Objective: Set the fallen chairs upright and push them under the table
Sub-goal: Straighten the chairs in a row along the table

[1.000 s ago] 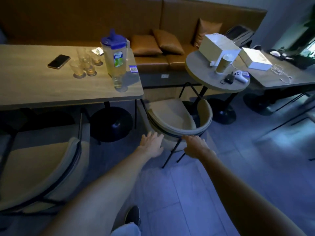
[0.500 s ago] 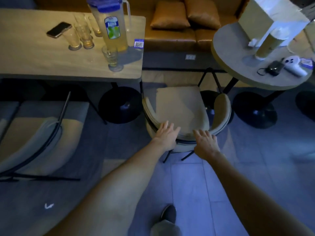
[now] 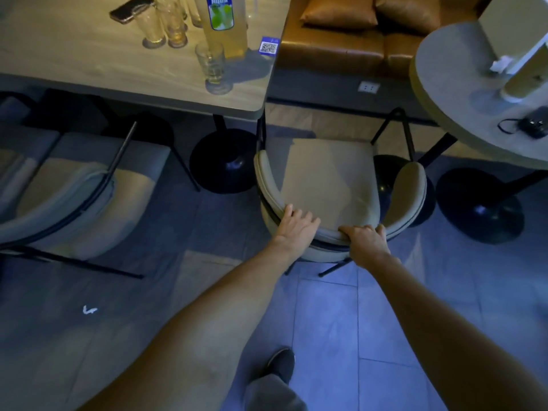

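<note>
A beige upholstered chair [image 3: 329,176] with a curved backrest and black metal legs stands upright between the rectangular wooden table [image 3: 89,69] and the round table [image 3: 444,93]. My left hand [image 3: 295,225] rests on the left part of its backrest rim, fingers spread over the edge. Curled over the rim's middle, my right hand [image 3: 366,243] grips it. A second beige chair [image 3: 74,197] lies on its side on the floor at the left, by the wooden table.
On the wooden table stand several glasses [image 3: 212,66], a juice jug [image 3: 225,22] and a phone [image 3: 130,11]. Black pedestal bases [image 3: 225,161] sit under both tables. A brown bench with cushions [image 3: 338,13] runs behind. My shoe [image 3: 281,363] is on the tiled floor.
I have stepped closer and the chair now stands upright and nearer the tables. Both hands have shifted onto the top of its backrest, the right one closing over the rim.
</note>
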A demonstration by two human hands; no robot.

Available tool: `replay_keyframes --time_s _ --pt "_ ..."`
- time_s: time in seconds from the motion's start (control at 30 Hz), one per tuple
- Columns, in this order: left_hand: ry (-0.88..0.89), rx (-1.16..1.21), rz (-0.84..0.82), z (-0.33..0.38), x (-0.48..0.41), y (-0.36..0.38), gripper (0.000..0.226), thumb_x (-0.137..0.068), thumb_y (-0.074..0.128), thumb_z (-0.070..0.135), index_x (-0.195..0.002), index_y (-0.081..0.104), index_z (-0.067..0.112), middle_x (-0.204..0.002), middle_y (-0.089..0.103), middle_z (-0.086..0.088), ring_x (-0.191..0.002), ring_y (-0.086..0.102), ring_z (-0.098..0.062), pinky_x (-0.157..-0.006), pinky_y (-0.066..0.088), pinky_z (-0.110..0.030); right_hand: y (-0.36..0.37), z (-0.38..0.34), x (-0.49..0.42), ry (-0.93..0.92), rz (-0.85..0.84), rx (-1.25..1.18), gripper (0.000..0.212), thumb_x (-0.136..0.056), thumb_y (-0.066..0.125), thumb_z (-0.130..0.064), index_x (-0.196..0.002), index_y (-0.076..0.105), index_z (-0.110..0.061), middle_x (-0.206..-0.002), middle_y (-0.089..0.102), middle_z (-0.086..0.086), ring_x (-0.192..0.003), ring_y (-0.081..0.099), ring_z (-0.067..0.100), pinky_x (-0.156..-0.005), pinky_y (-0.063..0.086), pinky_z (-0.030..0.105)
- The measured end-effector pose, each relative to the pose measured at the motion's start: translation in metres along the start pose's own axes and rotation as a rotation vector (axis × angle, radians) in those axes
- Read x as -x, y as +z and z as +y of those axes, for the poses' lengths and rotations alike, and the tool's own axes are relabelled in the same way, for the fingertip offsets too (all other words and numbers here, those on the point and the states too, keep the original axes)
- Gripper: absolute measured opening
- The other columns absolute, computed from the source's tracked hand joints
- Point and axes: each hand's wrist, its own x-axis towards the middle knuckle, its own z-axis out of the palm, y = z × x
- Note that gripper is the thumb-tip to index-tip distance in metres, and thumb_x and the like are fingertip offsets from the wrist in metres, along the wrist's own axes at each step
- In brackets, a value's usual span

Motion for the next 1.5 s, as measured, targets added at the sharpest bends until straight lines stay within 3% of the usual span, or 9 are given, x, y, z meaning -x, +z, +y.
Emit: replay_keyframes --time_s 0.27,0.57,0.97,1.23,1.5 --pt "-0.024 -0.023 -0.035 -0.011 0.042 0.014 0.032 -0.101 0.039 0.014 -0.130 0.053 0.017 -0.131 0.055 -0.010 -0.124 0.047 -0.036 -0.115 0.016 -0.054 0.012 -0.032 0.027 -0.049 -0.060 -0.056 0.060 -0.089 0.049 -0.007 -0.138 0.048 -0.040 -0.125 0.065 -0.004 -0.120 0.053 0.025 -0.109 0.025 0.047" --pt "-0.034 -0.030 -0.075 -0.049 0.113 0.042 0.034 -0.094 0.060 0.024 -0.128 0.056 0.020 -0.128 0.059 -0.009 -0.121 0.052 -0.034 -0.112 0.020 -0.054 0.028 -0.110 0.073 -0.041 -0.107 -0.099 0.061 -0.089 0.048 -0.006 -0.137 0.049 -0.042 -0.126 0.065 -0.005 -0.121 0.055 0.022 -0.107 0.025 0.046" --pt "-0.058 -0.023 -0.111 -0.125 0.206 0.078 0.031 -0.096 0.058 0.025 -0.127 0.058 0.019 -0.127 0.060 -0.009 -0.121 0.054 -0.033 -0.112 0.021 -0.052 0.039 -0.233 0.117 -0.068 -0.111 -0.110 0.058 -0.088 0.047 -0.002 -0.133 0.052 -0.039 -0.123 0.066 -0.007 -0.121 0.056 0.020 -0.107 0.024 0.049" --pt "-0.101 0.000 -0.101 -0.174 0.250 0.094 0.024 -0.097 0.056 0.022 -0.119 0.062 0.017 -0.122 0.061 -0.009 -0.116 0.054 -0.033 -0.106 0.027 -0.047 0.041 -0.288 0.119 -0.179 -0.098 -0.077 0.049 -0.088 0.057 -0.009 -0.128 0.053 -0.038 -0.122 0.064 -0.012 -0.121 0.054 0.019 -0.107 0.027 0.051" --pt "-0.107 -0.010 -0.130 -0.241 0.262 0.092 0.027 -0.097 0.058 0.024 -0.122 0.062 0.017 -0.124 0.059 -0.009 -0.118 0.053 -0.032 -0.106 0.026 -0.044 0.032 -0.351 0.096 -0.198 -0.111 -0.112 0.058 -0.084 0.057 -0.002 -0.132 0.051 -0.035 -0.122 0.064 -0.006 -0.122 0.053 0.022 -0.106 0.025 0.055"
